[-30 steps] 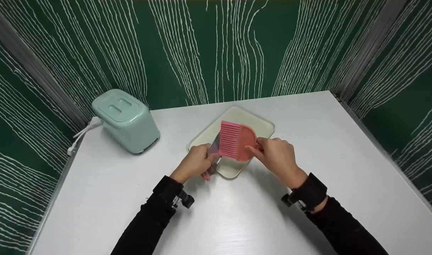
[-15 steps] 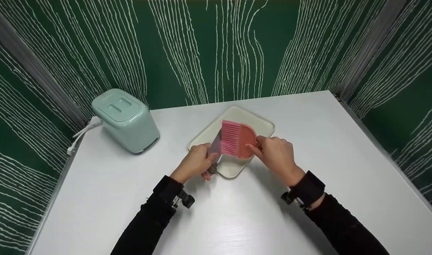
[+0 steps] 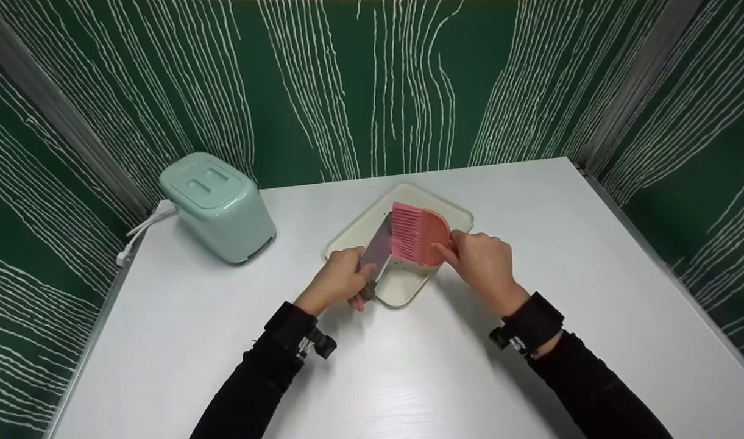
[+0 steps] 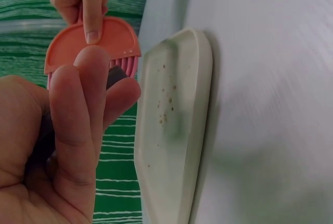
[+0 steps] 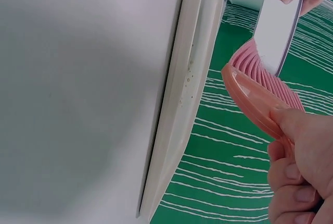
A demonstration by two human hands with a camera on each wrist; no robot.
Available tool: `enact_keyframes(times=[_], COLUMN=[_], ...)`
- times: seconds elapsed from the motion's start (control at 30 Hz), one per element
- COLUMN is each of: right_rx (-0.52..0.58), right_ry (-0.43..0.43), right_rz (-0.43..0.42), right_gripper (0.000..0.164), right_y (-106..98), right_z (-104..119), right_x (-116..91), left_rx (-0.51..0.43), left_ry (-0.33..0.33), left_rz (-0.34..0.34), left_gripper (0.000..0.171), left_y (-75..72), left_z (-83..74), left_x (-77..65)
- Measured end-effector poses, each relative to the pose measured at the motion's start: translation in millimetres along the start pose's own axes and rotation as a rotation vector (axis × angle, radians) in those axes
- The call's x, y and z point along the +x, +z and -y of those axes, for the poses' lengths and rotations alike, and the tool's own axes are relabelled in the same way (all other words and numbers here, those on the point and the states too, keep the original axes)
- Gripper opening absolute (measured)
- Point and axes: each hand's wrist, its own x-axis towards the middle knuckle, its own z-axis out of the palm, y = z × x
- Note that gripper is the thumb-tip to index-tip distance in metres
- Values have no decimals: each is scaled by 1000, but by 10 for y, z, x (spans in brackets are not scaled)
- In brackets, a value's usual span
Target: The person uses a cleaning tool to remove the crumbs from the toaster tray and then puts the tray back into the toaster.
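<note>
My left hand (image 3: 341, 277) grips the near end of a narrow metal crumb tray (image 3: 379, 244), held tilted above a cream rectangular tray (image 3: 399, 291). In my right hand (image 3: 486, 263) is a small brush with a half-round orange back (image 3: 435, 236) and pink bristles (image 3: 406, 235); I pinch it by its short handle. The right wrist view has the bristles bending against the crumb tray's shiny face (image 5: 277, 28). Brown crumbs (image 4: 165, 112) lie scattered on the cream tray in the left wrist view. There, my left fingers (image 4: 73, 109) hide most of the crumb tray.
A mint-green toaster (image 3: 222, 210) stands at the back left of the white table (image 3: 408, 378), its white cord and plug (image 3: 143, 228) beside it at the left edge. Green panels with white lines (image 3: 298, 91) enclose the back and sides.
The brush has shifted right and slightly up along the crumb tray, showing more of its face. Dark specks now show on the cream tray. My left hand stays almost still.
</note>
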Motion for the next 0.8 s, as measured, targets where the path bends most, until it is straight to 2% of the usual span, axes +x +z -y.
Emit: enact_keyframes(times=[0.53, 0.8], right_rx=[-29, -42], right_ry=[-7, -8], right_rz=[-51, -58], right_gripper=[46, 47], right_y=[66, 70], right_z=[-161, -182], right_x=[24, 36], left_rx=[3, -8], left_ry=[16, 0], left_rz=[2, 17], left_gripper=[8, 8], left_y=[34, 32], left_z=[-10, -12], left_x=[-1, -11])
